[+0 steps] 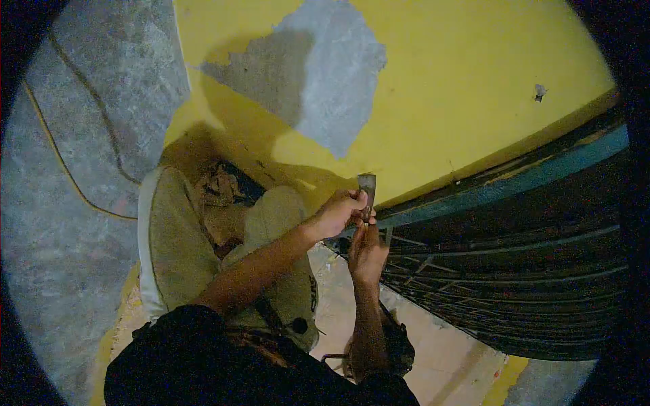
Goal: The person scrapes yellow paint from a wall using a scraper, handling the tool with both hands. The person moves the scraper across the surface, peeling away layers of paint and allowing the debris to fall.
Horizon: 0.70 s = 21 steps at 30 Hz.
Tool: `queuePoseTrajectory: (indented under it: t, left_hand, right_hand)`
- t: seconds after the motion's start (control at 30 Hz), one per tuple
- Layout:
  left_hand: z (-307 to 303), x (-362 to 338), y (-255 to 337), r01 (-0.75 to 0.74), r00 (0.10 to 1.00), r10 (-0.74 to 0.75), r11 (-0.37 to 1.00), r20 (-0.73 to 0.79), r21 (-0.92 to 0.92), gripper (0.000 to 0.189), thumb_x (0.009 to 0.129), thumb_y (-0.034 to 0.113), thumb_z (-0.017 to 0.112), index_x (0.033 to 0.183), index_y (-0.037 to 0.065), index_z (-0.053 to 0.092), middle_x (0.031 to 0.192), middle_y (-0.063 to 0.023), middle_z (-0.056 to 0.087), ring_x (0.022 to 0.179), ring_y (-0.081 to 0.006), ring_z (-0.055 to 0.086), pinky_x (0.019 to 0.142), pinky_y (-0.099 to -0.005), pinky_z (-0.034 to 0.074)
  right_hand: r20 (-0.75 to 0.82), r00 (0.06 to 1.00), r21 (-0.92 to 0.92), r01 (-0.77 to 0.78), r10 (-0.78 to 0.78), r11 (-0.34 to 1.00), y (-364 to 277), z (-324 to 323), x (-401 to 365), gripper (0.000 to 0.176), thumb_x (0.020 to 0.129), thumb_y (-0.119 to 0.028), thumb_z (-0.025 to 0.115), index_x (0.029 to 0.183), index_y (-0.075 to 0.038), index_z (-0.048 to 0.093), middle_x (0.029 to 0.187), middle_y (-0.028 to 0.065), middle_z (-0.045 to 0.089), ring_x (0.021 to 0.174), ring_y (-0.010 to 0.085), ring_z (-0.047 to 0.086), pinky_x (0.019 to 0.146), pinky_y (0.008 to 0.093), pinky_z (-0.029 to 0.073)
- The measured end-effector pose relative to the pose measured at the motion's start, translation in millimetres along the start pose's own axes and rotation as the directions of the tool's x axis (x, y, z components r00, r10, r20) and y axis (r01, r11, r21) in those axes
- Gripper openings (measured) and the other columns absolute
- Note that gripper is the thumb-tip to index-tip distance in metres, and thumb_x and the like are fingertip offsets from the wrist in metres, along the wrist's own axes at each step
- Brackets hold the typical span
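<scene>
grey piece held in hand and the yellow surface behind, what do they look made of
The grey piece seems to be metal, dull and worn: flat, grey, straight-edged, though dim light leaves it open. The yellow surface looks like matte paint over plaster or concrete, since a ragged grey patch shows where the coat is missing.

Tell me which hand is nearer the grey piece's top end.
The left hand: its thumb lies on the grey piece, while the right hand sits lower in view.

A black short-sleeved top (169,352) is worn with khaki bottoms (183,257) bearing a pale side stripe (149,250) and dark lettering (313,292)
</scene>
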<state>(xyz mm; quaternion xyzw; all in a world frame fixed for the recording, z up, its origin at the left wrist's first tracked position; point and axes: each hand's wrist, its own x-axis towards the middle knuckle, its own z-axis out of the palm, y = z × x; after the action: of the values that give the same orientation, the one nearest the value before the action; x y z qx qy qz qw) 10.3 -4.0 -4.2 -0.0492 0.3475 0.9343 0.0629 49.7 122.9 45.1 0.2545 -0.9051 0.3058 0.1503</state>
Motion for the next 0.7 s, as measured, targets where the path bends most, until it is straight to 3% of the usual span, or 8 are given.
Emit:
queuePoseTrajectory:
  t: [0.17, 0.23, 0.27, 0.3, 0.47, 0.53, 0.63, 0.7]
  left_hand:
    - [-1, -3, 23, -0.146, 0.987, 0.154, 0.976, -0.041, 0.163, 0.035, 0.1, 0.038, 0.051, 0.09, 0.005, 0.059, 0.08, -0.0092, 0.067, 0.072, -0.0215, 0.067, 0.063, -0.0313, 0.052]
    - [-8, 0, 18, -0.117, 0.987, 0.132, 0.982, -0.094, 0.149, 0.035, 0.1, 0.038, 0.05, 0.09, 0.005, 0.059, 0.081, -0.0099, 0.067, 0.072, -0.021, 0.067, 0.061, -0.0316, 0.052]
    - [-7, -2, 14, -0.012, 0.997, 0.02, 0.994, -0.074, 0.11, 0.035, 0.1, 0.038, 0.051, 0.091, 0.005, 0.059, 0.081, -0.01, 0.067, 0.071, -0.0207, 0.067, 0.06, -0.0317, 0.052]
    - [-5, -3, 13, 0.084, 0.996, -0.081, 0.994, -0.043, 0.071, 0.034, 0.1, 0.038, 0.051, 0.091, 0.006, 0.058, 0.08, -0.01, 0.067, 0.071, -0.0203, 0.067, 0.059, -0.0318, 0.053]
    - [6, -5, 10, 0.067, 0.998, -0.067, 0.998, -0.014, -0.016, 0.035, 0.099, 0.039, 0.052, 0.089, 0.007, 0.06, 0.08, -0.0068, 0.066, 0.07, -0.0172, 0.066, 0.058, -0.0308, 0.052]
    - [-11, 7, 2, -0.033, 0.998, 0.034, 0.999, 0.048, -0.035, 0.036, 0.099, 0.04, 0.052, 0.088, 0.007, 0.061, 0.079, -0.0056, 0.066, 0.07, -0.0166, 0.064, 0.06, -0.0297, 0.051]
    - [-27, 7, 41, -0.165, 0.985, 0.167, 0.985, -0.049, 0.044, 0.035, 0.099, 0.04, 0.051, 0.088, 0.008, 0.062, 0.078, -0.0047, 0.066, 0.068, -0.016, 0.062, 0.063, -0.0287, 0.049]
    - [-24, -14, 48, -0.1, 0.992, 0.106, 0.99, -0.062, 0.101, 0.036, 0.099, 0.04, 0.051, 0.088, 0.008, 0.062, 0.078, -0.0045, 0.065, 0.069, -0.0156, 0.062, 0.066, -0.0291, 0.049]
  right_hand:
    - [-0.065, 0.997, 0.104, -0.043, 0.05, 0.994, -12, 12, 12, 0.017, 0.094, -0.012, 0.056, 0.106, 0.001, 0.059, 0.074, 0.0233, 0.063, 0.059, 0.0396, 0.061, 0.051, 0.0472, 0.048]
    - [-0.043, 0.999, 0.107, -0.002, 0.007, 0.994, -13, 14, 14, 0.014, 0.095, -0.011, 0.055, 0.103, 0.0, 0.06, 0.072, 0.0226, 0.062, 0.056, 0.0369, 0.061, 0.05, 0.0452, 0.048]
    - [0.102, 0.987, 0.091, -0.134, 0.124, 0.987, -14, 6, 9, 0.017, 0.097, -0.01, 0.053, 0.109, 0.002, 0.056, 0.082, 0.0248, 0.064, 0.071, 0.0419, 0.065, 0.054, 0.0415, 0.049]
    - [0.095, 0.988, 0.097, -0.127, 0.118, 0.987, -16, 3, 5, 0.017, 0.097, -0.01, 0.053, 0.109, 0.002, 0.056, 0.082, 0.0248, 0.064, 0.071, 0.0419, 0.065, 0.054, 0.0415, 0.049]
    - [-0.016, 0.997, 0.097, -0.073, 0.075, 0.993, -18, -8, 5, 0.013, 0.097, -0.01, 0.054, 0.102, 0.002, 0.057, 0.077, 0.0232, 0.063, 0.064, 0.0396, 0.064, 0.051, 0.0425, 0.048]
    - [-0.027, 1.0, 0.082, -0.012, 0.014, 0.997, -24, -1, 19, 0.013, 0.097, -0.01, 0.055, 0.102, 0.001, 0.058, 0.077, 0.0228, 0.063, 0.064, 0.0395, 0.064, 0.051, 0.0428, 0.048]
    - [0.129, 0.982, 0.036, -0.14, 0.134, 0.99, -39, 19, 42, 0.013, 0.096, -0.01, 0.055, 0.104, 0.0, 0.059, 0.078, 0.0221, 0.064, 0.064, 0.0399, 0.064, 0.052, 0.0429, 0.048]
    - [-0.11, 0.99, 0.134, 0.106, -0.091, 0.985, -44, 27, 32, 0.025, 0.098, -0.017, 0.051, 0.115, 0.0, 0.056, 0.075, 0.0225, 0.065, 0.061, 0.0385, 0.064, 0.051, 0.0446, 0.05]
